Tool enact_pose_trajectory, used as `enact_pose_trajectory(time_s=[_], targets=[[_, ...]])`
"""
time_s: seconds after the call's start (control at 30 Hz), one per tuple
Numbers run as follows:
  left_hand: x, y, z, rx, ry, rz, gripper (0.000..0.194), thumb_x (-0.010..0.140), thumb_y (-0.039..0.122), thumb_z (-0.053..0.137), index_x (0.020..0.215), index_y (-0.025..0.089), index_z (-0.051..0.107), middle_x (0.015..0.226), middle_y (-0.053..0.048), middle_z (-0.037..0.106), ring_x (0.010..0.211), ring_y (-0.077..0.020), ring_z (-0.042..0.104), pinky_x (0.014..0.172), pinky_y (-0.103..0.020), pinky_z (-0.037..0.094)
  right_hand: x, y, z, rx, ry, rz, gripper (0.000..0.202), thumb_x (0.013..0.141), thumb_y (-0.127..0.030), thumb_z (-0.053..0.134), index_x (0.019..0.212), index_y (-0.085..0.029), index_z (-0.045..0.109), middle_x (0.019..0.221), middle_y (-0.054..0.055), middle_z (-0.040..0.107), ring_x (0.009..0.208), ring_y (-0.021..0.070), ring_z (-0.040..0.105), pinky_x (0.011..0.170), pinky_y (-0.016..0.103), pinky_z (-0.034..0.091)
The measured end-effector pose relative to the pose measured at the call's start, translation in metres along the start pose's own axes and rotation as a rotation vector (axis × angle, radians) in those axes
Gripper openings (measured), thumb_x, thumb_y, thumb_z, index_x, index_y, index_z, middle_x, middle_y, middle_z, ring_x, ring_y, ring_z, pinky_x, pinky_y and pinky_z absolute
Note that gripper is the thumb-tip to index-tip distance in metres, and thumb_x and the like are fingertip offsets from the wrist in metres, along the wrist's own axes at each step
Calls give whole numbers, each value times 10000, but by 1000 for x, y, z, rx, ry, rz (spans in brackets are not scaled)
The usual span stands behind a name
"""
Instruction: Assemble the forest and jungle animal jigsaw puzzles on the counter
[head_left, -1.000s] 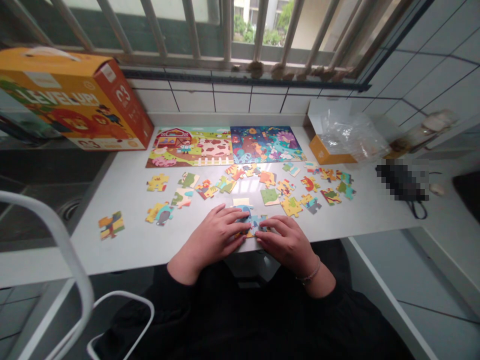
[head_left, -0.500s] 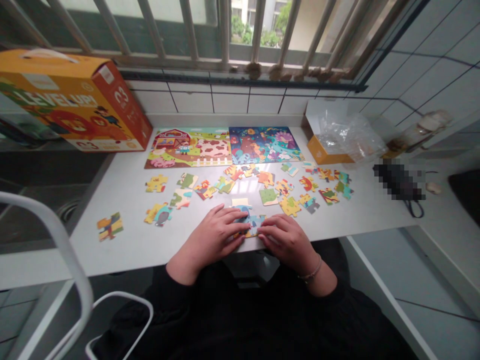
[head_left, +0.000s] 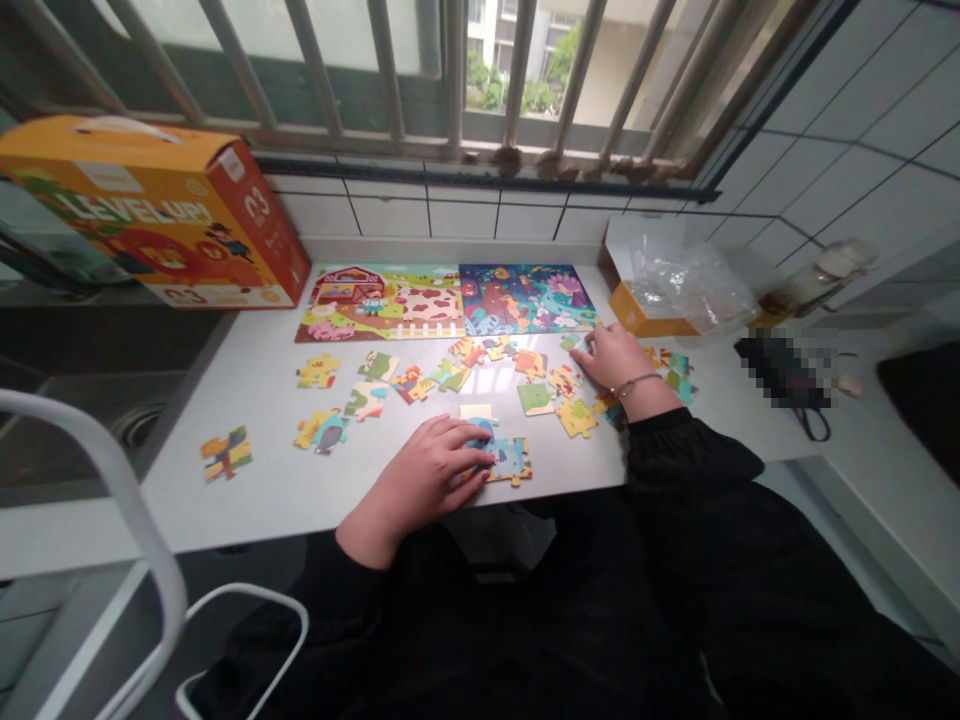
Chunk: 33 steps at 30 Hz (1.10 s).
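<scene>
We are pressing our left hand (head_left: pixel 427 470) flat, fingers spread, on the joined blue pieces (head_left: pixel 504 458) at the table's (head_left: pixel 255 480) near edge; our right hand (head_left: pixel 611 355) is reaching far beyond, fingertips touching a loose piece (head_left: pixel 576 342), grasp unclear.

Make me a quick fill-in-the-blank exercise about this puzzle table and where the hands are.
1. The left hand rests on the joined blue puzzle pieces at the table's ____ edge.
2. The right hand reaches to loose pieces just below the ____ finished ocean puzzle.
3. The big orange cardboard box stands on the ____ side of the white table.

Missing words: near; blue; left
</scene>
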<state>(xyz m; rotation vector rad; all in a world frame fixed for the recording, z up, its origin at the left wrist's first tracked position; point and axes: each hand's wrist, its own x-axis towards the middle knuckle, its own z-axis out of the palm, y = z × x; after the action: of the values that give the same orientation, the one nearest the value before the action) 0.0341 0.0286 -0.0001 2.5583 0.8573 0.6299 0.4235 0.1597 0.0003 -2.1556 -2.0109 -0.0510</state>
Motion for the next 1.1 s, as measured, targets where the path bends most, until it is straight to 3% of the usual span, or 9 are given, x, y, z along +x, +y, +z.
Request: enact_pose_trajectory(time_s=[0.1, 0.23, 0.37, 0.43, 0.57, 0.67, 0.77, 0.9, 1.1], targets=[[-1, 0, 1, 10, 39, -15, 209, 1071, 350, 686, 1245, 312, 796, 1461, -86, 727, 1315, -300, 696, 1164, -528, 538, 8, 3, 2, 65, -35, 1, 269, 932, -437, 822, 1016, -201, 723, 1177, 189, 720, 1156, 350, 669, 1057, 488, 542], [-1, -2, 2, 27, 75, -57, 325, 1063, 384, 692, 1364, 262, 703, 1510, -128, 692, 1383, -324, 656, 1174, -532, 542, 10, 11, -4, 279, -49, 58, 322, 824, -391, 892, 956, -249, 635, 973, 78, 716, 935, 283, 672, 869, 432, 555], [1, -4, 5, 27, 42, -68, 317, 1050, 394, 712, 1329, 243, 698, 1540, -141, 689, 1434, -334, 642, 1232, -582, 496, -6, 2, -15, 608, 23, -31, 245, 943, -418, 755, 1091, -261, 637, 840, -1, 660, 765, 207, 614, 735, 371, 517], [1, -4, 6, 34, 24, -72, 307, 1045, 397, 720, 1310, 244, 708, 1530, -142, 701, 1427, -336, 656, 1246, -607, 476, -21, -14, -21, 806, -69, -100, 297, 997, -484, 691, 1187, -261, 639, 841, -12, 647, 742, 189, 612, 698, 349, 525], [3, -3, 6, 43, 23, -85, 271, 1047, 396, 719, 1275, 249, 726, 1525, -132, 707, 1411, -332, 667, 1245, -606, 473, -56, -58, -27, 1102, -436, -213, 459, 975, -496, 744, 1336, -274, 568, 844, -49, 625, 713, 173, 661, 660, 323, 549], [4, -1, 5, 44, 31, -90, 228, 1047, 376, 717, 1238, 250, 729, 1496, -120, 718, 1380, -322, 674, 1228, -581, 491, -71, -87, -20, 1232, -531, -245, 528, 895, -481, 843, 1272, -275, 536, 806, -71, 620, 709, 166, 652, 655, 296, 516], [4, 0, 4, 52, 35, -93, 199, 1043, 354, 719, 1209, 245, 723, 1476, -117, 721, 1363, -322, 671, 1218, -571, 495, -76, -103, -10, 1157, -483, -280, 371, 915, -508, 803, 1109, -244, 629, 774, -49, 612, 686, 152, 589, 633, 285, 443], [4, 0, 4, 60, 31, -89, 197, 1046, 355, 715, 1209, 244, 723, 1461, -120, 722, 1351, -326, 666, 1206, -573, 502, -78, -107, -1, 890, -343, -342, 273, 974, -464, 707, 1086, -219, 757, 647, -68, 488, 600, 142, 449, 582, 295, 303], [5, 0, 4, 66, 34, -85, 227, 1046, 366, 719, 1241, 251, 733, 1449, -121, 726, 1333, -327, 673, 1197, -577, 508, -82, -106, 1, 835, -301, -351, 221, 966, -407, 740, 1064, -212, 773, 640, -72, 523, 588, 132, 444, 601, 292, 322]])
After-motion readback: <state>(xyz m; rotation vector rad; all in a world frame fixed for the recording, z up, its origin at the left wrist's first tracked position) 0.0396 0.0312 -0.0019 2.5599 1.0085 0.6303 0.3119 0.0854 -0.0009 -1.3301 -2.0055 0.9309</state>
